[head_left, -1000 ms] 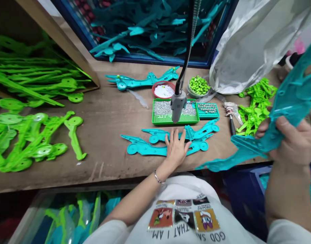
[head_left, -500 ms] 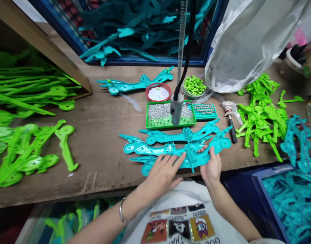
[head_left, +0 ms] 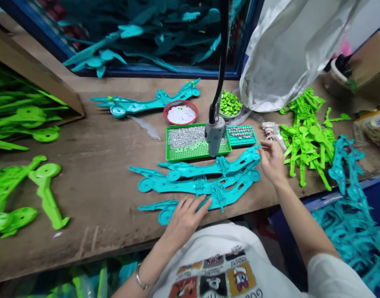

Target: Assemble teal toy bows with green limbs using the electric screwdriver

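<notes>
Three teal plastic frames lie in a staggered row before me: a near one (head_left: 236,198), a middle one (head_left: 174,184) and a far one (head_left: 196,169). My left hand (head_left: 188,215) lies over the near frame, fingers stretched out and touching it. Past the right ends of the frames, my right hand (head_left: 272,159) is curled over the handle of a hammer-like tool (head_left: 269,130), whose head is wrapped in white and red. The handle is hidden under the hand, so the grip shows only in part.
A green tray (head_left: 177,156) of small metal pieces and a teal tray (head_left: 242,142) of round pieces stand behind the frames. A hanging screwdriver (head_left: 215,134) dangles over them. Green parts (head_left: 311,136) are heaped right; a red basket (head_left: 196,114) holds white material.
My right hand has left the near frame's right end and moved up and right onto the tool's handle. The near frame now lies flat. My left hand has slid slightly back.
</notes>
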### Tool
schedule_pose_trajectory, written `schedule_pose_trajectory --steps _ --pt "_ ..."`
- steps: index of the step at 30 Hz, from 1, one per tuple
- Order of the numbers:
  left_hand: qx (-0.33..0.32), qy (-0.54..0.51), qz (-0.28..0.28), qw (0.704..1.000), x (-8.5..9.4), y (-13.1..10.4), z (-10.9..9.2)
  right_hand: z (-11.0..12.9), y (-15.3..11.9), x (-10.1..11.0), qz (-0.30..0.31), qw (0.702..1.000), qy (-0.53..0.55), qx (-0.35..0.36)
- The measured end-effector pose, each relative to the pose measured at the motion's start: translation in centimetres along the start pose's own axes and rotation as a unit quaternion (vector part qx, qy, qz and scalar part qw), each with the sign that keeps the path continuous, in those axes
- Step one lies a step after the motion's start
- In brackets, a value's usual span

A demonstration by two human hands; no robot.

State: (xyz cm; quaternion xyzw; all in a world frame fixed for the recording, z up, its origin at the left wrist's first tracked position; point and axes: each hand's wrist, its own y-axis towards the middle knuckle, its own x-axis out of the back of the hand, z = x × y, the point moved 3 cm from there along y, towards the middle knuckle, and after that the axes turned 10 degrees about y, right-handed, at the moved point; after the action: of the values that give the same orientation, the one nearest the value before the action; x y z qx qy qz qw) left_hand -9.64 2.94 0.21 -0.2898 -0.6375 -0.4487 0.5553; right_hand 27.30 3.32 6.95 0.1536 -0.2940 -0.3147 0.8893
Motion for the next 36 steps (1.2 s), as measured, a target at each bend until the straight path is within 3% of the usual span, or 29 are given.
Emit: schedule_pose_trajectory --steps 6,10,17,21,25,28,30,33,36 --pt "-0.038 -0.004 -0.01 0.999 -0.3 -1.9 -0.2 -2.9 11.2 -5.7 0.093 0.995 -0.043 0.012" --pt "-0.015 -0.017 -0.045 0.999 -0.3 -2.2 -0.2 -3.9 16.4 -9.6 0.123 0.987 -0.098 0.034" --pt "0.056 -0.06 -0.064 0.995 0.0 -0.8 -0.4 -3.5 19.5 -14.5 0.136 0.971 -0.196 -0.015" --pt "0.068 -0.049 -0.068 0.994 0.3 -0.6 -0.9 -4.5 20.4 -15.4 0.124 0.956 -0.26 -0.05" --pt "0.09 -0.047 -0.07 0.992 0.2 -0.5 -1.6 -5.5 21.8 -15.0 0.112 0.963 -0.242 -0.033" --pt "0.108 -0.051 -0.065 0.991 0.3 -0.3 -2.6 -3.7 21.5 -13.4 0.119 0.966 -0.229 0.005" --pt "0.119 -0.051 -0.06 0.99 0.3 0.2 -3.4 -1.2 19.7 -11.5 0.139 0.967 -0.21 0.032" --pt "0.119 -0.051 -0.041 0.991 0.3 1.3 -4.5 3.3 13.9 -7.5 0.195 0.969 -0.14 0.063" --pt "0.106 -0.053 0.001 0.993 -0.1 2.4 -5.3 6.2 5.3 -3.0 0.265 0.96 -0.06 0.061"
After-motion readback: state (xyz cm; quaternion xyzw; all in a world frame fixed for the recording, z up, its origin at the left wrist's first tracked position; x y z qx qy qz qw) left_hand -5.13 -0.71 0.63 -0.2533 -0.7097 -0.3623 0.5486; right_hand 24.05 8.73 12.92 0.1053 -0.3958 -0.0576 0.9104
